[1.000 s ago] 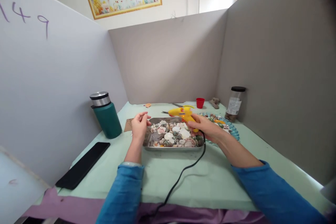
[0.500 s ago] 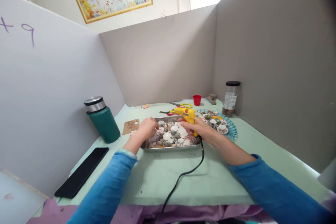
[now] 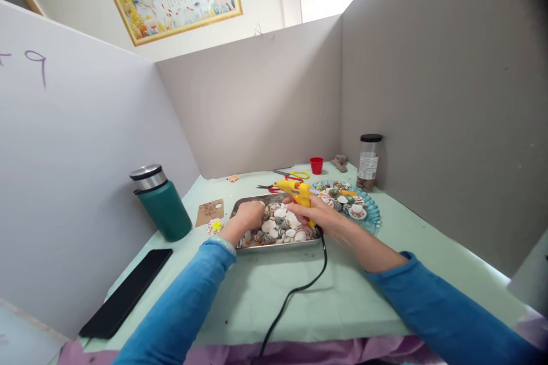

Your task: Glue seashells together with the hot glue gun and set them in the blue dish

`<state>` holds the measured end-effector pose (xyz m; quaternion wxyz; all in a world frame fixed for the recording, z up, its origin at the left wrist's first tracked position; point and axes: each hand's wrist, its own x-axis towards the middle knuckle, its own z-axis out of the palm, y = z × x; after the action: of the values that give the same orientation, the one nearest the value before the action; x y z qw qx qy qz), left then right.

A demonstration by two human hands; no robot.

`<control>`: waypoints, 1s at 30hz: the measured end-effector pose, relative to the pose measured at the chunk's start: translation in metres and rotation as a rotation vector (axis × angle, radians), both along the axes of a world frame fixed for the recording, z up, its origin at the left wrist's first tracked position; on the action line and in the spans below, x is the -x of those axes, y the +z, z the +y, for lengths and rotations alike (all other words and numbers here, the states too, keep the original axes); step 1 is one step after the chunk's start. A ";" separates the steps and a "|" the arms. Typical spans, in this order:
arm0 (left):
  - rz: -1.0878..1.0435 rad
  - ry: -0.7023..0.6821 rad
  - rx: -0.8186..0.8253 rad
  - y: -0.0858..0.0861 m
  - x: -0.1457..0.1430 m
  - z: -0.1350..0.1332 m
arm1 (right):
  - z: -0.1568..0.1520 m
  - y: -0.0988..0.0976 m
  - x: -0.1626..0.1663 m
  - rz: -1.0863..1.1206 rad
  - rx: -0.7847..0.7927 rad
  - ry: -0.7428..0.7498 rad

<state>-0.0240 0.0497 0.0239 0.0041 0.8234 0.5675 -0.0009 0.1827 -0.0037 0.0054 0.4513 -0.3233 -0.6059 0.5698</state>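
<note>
My right hand (image 3: 314, 212) is wrapped round the grip of a yellow hot glue gun (image 3: 295, 187), its black cord trailing down towards the table's front edge. Below it lies a metal tray (image 3: 278, 246) heaped with seashells (image 3: 280, 222). My left hand (image 3: 249, 215) reaches over the tray's left part with curled fingers down at the shells. Whatever those fingertips pinch, if anything, is hidden. Just left of the tray sits a small round piece with a yellow star (image 3: 216, 226), close to my left wrist.
A brown card (image 3: 209, 212), a green bottle (image 3: 165, 211) and a black flat case (image 3: 128, 291) are at left. Behind the tray lie scissors (image 3: 299, 175) and pliers (image 3: 268, 187). A red cup (image 3: 316, 165), a blue plate of shells (image 3: 374, 218) and a lidded jar (image 3: 369, 165) stand right.
My left hand has moved right, deeper over the shells, uncovering the yellow-star piece. My right hand still holds the glue gun. The whole view has shifted slightly.
</note>
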 end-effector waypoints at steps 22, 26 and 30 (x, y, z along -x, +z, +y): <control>-1.780 -0.057 0.959 -0.004 -0.005 -0.054 | -0.004 0.004 0.029 0.173 -0.144 -0.141; -1.755 -0.050 0.947 -0.002 -0.007 -0.056 | -0.005 0.003 0.029 0.156 -0.151 -0.107; -1.753 -0.040 0.943 -0.002 -0.008 -0.057 | -0.006 0.005 0.028 0.154 -0.150 -0.130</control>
<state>-0.0160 -0.0069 0.0215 0.7486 0.4568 0.2915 0.3821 0.1544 -0.0099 0.0102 0.5553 -0.2826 -0.5882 0.5155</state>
